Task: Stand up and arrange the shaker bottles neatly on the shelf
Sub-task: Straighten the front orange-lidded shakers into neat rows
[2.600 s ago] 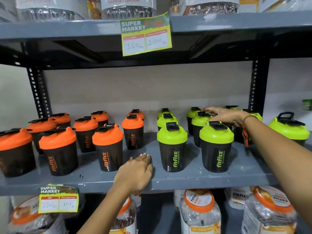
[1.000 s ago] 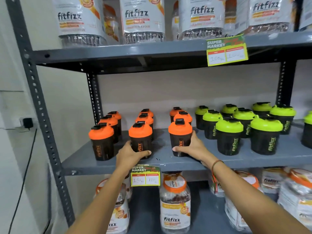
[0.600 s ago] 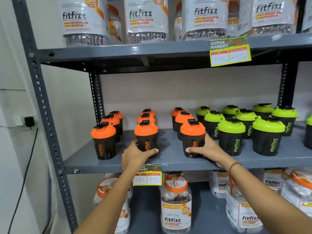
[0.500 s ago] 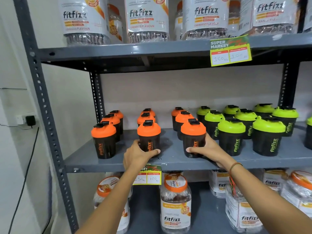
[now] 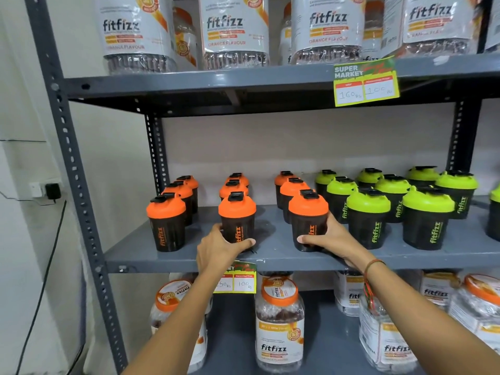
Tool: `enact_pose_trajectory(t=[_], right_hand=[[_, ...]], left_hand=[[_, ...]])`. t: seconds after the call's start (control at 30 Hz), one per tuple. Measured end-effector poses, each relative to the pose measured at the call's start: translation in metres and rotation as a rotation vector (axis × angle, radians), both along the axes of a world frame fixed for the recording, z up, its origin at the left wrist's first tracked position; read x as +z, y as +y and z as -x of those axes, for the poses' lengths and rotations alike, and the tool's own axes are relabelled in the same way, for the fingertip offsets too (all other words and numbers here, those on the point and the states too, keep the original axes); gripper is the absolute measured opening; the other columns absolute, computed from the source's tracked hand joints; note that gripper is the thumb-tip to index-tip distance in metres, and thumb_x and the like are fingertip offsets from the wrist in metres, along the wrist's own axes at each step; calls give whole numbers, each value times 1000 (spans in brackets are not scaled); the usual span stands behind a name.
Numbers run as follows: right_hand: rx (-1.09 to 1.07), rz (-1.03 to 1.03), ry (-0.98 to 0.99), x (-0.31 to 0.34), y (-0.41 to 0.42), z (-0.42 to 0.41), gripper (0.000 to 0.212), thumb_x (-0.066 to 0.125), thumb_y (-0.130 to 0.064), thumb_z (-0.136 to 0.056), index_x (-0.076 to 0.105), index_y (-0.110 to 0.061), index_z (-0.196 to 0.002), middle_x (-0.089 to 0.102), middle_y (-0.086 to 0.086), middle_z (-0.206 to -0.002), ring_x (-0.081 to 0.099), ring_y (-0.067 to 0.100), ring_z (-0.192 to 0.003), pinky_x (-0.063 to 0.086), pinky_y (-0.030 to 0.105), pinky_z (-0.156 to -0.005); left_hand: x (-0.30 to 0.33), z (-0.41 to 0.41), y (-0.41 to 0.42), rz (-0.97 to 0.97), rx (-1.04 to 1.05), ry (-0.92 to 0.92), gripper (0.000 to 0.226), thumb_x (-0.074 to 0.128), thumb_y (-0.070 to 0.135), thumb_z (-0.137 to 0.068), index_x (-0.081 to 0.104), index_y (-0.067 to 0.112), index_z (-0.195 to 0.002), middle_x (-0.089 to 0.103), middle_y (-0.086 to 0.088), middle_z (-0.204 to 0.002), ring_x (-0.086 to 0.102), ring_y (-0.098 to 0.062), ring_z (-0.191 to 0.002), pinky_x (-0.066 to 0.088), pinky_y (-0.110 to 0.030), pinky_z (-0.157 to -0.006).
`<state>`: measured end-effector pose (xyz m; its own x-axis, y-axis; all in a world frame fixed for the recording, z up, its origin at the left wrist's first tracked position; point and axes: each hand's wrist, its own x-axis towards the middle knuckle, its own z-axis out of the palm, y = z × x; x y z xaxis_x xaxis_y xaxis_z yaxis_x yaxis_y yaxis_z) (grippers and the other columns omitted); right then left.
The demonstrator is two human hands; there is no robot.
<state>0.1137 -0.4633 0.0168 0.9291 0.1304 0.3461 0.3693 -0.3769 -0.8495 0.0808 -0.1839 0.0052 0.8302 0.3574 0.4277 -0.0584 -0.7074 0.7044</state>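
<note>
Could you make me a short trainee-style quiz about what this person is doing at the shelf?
1. True or false: the left hand holds a green-lidded shaker.
2. How many orange-lidded columns stand on the middle shelf?
3. The right hand grips: A) a jar B) the front right orange-lidded shaker C) the price tag.

Key: 1 false, it holds the front middle orange-lidded shaker; 2 three; 3 B.

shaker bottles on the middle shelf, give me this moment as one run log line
left hand grips middle front orange shaker | right hand grips right front orange shaker | both upright on shelf | green shakers untouched
</note>
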Motion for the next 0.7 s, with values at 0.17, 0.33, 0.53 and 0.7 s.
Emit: enact_pose_trajectory(t=[0.17, 0.33, 0.53, 0.7], right_hand=[[-143, -81, -115, -5, 10, 12, 128, 86, -64, -54, 13, -36, -154, 40, 1, -153, 41, 20, -138, 35, 46, -114], [-520, -88, -708, -11, 46, 44, 84, 66, -59, -79, 34, -24, -148, 40, 4, -149, 33, 15, -141, 26, 30, -112], [-234, 23, -825, 0, 117, 61, 56, 68, -35, -86, 49, -27, -138, 49, -12, -130, 47, 0, -124, 43, 30, -105], [-178, 183, -185, -5, 158, 37, 111, 79, -51, -75, 14, -16, -157, 28, 9, -161, 32, 29, -145, 33, 49, -114]], left_hand=[[-2, 13, 9, 37, -24, -83, 102, 66, 84, -49, 51, 24, -130, 68, -1, -121, 63, -24, -112, 52, -42, -88], [-4, 39, 44, 229, -33, -527, 58, 72, 73, -63, 57, 39, -108, 66, 17, -93, 64, 0, -86, 57, -31, -76], [-1, 41, 110, 248, 231, -529, 92, 80, 59, -61, 33, 24, -132, 48, -6, -129, 51, -24, -115, 47, -42, -83], [0, 20, 152, 172, 29, -40, 118, 90, 47, -54, 23, 15, -146, 42, -14, -147, 43, -36, -132, 41, -51, -102]])
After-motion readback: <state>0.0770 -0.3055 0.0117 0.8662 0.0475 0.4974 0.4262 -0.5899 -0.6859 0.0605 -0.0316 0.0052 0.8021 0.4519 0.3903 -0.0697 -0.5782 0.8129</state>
